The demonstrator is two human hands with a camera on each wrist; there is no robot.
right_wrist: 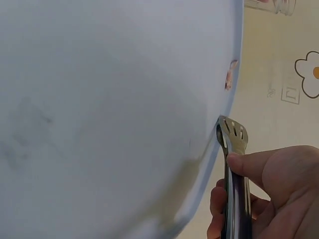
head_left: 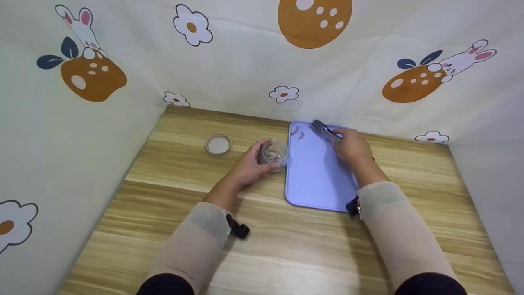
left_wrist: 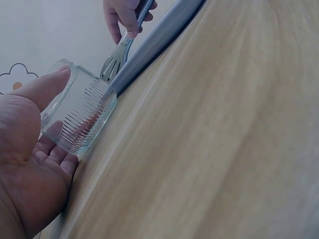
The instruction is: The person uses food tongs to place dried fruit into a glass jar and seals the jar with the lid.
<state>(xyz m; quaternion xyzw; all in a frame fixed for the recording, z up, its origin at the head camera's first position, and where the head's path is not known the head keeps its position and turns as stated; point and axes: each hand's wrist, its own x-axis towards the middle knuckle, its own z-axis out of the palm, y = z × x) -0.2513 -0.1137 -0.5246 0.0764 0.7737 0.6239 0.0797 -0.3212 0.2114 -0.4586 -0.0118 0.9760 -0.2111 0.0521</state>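
My left hand [head_left: 249, 167] holds a clear glass jar [head_left: 280, 146] upright on the table, thumb on the near side and fingers around the far side. Ribbed glass [left_wrist: 87, 117] shows low on the jar in the left wrist view, with something reddish inside. Beside the jar lies a light blue tray [head_left: 315, 176]. Over the tray's far edge my right hand [head_left: 353, 146] grips metal tongs [head_left: 323, 130] with slotted heads. The tong heads [right_wrist: 232, 130] are close together near the rim. Small curved pinkish pieces [head_left: 294, 130] lie in the tray's far left corner, left of the tongs.
A round lid [head_left: 218, 144] rests on the wood-grain table [head_left: 254, 254] left of the jar. Light cloth walls [head_left: 241, 65] printed with oranges, rabbits and flowers enclose the table at the back and sides. The tray's far edge is close to the back wall.
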